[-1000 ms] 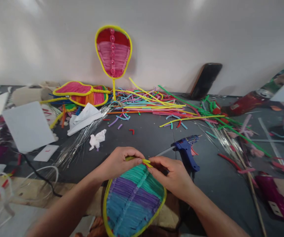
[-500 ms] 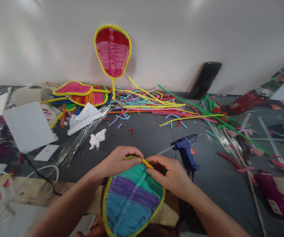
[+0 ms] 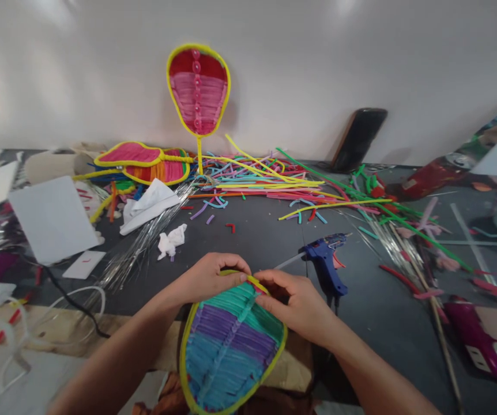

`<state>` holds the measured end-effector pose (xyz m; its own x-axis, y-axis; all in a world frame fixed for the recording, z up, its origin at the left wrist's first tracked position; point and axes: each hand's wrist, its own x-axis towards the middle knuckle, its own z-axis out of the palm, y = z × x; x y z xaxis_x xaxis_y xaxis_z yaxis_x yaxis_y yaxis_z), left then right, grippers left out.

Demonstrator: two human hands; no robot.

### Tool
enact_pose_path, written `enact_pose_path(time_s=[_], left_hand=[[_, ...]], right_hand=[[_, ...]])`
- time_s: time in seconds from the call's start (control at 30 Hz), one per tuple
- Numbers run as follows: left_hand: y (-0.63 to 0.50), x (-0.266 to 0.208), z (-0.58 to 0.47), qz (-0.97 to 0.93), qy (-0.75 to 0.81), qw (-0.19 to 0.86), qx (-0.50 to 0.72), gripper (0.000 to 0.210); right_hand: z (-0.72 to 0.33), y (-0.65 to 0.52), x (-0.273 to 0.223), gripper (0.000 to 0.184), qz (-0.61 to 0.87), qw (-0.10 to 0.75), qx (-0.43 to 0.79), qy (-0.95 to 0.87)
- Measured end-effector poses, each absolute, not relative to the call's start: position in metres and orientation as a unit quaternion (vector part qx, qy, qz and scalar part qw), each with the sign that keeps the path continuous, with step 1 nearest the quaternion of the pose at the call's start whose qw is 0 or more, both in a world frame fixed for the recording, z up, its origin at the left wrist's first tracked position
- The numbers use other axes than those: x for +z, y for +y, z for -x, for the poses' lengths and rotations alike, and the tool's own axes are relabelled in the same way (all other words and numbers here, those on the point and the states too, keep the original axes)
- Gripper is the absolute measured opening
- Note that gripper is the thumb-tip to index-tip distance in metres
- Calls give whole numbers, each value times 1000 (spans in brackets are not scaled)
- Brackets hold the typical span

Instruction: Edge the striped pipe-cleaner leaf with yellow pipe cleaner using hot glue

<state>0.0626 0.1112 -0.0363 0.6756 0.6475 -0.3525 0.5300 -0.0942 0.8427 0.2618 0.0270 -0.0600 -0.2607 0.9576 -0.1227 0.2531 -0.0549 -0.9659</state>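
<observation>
A rounded pipe-cleaner panel (image 3: 226,346) leans at the table's front edge, banded green, purple and blue, with a yellow rim. At its top, my left hand (image 3: 216,278) pinches the yellow rim between thumb and fingers. My right hand (image 3: 294,302) grips the same rim just to the right, its fingertips close to the left ones. Part of the upper edge is hidden behind my fingers. A blue glue gun (image 3: 326,262) rests on the table beyond my right hand, a clear glue stick poking out of its back.
A pink-and-red panel (image 3: 199,95) with a yellow rim stands against the wall. Loose pipe cleaners (image 3: 270,178) are heaped behind. Crumpled paper (image 3: 172,241), metal wires (image 3: 131,248) and a white card (image 3: 52,220) lie left; a phone (image 3: 358,140) and bottle (image 3: 434,176) are right.
Both hands keep their hold on the yellow rim, with only slight finger shifts. The panel's top has tilted a little; the view has moved slightly.
</observation>
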Motion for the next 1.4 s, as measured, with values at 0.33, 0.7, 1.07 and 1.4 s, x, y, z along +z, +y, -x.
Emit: enact_pose_path(time_s=[0.33,0.7,1.07,1.4], left_hand=[[112,-41,-62,-728,387,559,83,26],[121,-44,-53,-457,468,725,214,62],[126,-48,-53,-552,512,580,311,60],[137,-20,-5,-608,593,262,458,27]], right_hand=[[-255,26,-66,16,539,353,441,-626],[-258,26,-68,15,528,351,457,-625],[-259,25,-72,16,526,351,450,-631],[-259,25,-69,17,524,346,438,-644]])
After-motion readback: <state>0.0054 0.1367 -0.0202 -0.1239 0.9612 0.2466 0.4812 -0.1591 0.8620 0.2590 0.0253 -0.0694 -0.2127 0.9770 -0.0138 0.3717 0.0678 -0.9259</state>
